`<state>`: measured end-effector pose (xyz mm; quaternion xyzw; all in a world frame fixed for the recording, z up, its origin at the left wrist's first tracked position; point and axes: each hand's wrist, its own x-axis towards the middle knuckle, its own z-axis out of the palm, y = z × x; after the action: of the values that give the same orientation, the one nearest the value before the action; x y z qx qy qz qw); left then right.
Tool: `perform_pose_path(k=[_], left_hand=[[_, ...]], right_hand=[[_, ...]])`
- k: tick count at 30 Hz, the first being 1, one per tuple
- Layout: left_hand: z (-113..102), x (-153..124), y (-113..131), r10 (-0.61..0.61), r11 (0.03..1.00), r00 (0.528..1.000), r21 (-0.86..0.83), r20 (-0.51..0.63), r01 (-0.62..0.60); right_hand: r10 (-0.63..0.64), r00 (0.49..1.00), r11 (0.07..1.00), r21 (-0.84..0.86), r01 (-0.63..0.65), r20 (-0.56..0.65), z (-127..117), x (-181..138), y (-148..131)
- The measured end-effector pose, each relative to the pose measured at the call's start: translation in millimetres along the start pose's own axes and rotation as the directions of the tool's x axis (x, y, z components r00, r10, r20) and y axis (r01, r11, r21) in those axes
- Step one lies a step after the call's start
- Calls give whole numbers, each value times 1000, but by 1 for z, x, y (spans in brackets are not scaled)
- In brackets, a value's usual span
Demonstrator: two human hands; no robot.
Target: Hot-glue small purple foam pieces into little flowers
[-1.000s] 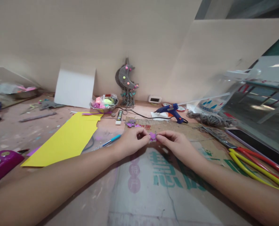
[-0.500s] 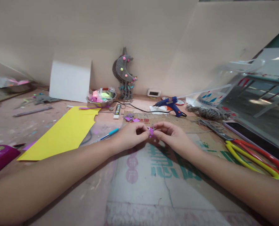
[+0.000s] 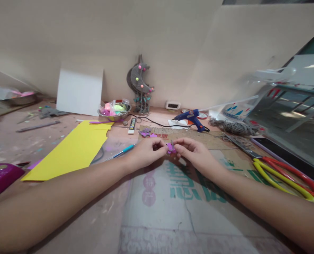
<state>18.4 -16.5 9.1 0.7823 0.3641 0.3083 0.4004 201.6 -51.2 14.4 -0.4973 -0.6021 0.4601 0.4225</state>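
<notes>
Between my two hands, just above the cardboard (image 3: 162, 211), is a small purple flower cutout (image 3: 170, 148) with a bit of grey on it. My left hand (image 3: 150, 151) pinches its left side between thumb and forefinger. From the right, the thumb and forefinger of my right hand (image 3: 191, 151) close on the same flower. More purple flower cutouts (image 3: 147, 133), some with grey pieces, lie just beyond my left hand. A blue pen (image 3: 122, 151) rests beside my left wrist.
Yellow paper (image 3: 72, 151) and a magenta tool (image 3: 4, 176) lie left. Behind stand a bowl (image 3: 114, 114), a grey moon ornament (image 3: 139, 79) and a blue glue gun (image 3: 192, 117). Grey yarn (image 3: 232, 126), scissors (image 3: 284, 176) and a phone (image 3: 289, 157) are at right.
The purple flower has turned slightly between my fingertips, and more of its petals show now. Both hands stay in nearly the same place.
</notes>
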Motion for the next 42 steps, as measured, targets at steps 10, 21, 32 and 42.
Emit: perform_pose_path(k=[10,21,32,42], left_hand=[[0,2,-3,28,1000,1000,-2,5,-28],[-2,5,-14,291,957,955,18,-55,-290],[-4,5,-5,201,979,978,52,-50,-198],[-2,1,-3,299,896,951,320,77,-308]], right_hand=[[91,996,992,80,-92,22,2,-1,0],[51,997,999,-21,-50,64,2,-4,-3],[-149,989,956,-255,143,-1,-2,-6,-4],[-348,936,815,-510,275,-51,-3,-7,-7]])
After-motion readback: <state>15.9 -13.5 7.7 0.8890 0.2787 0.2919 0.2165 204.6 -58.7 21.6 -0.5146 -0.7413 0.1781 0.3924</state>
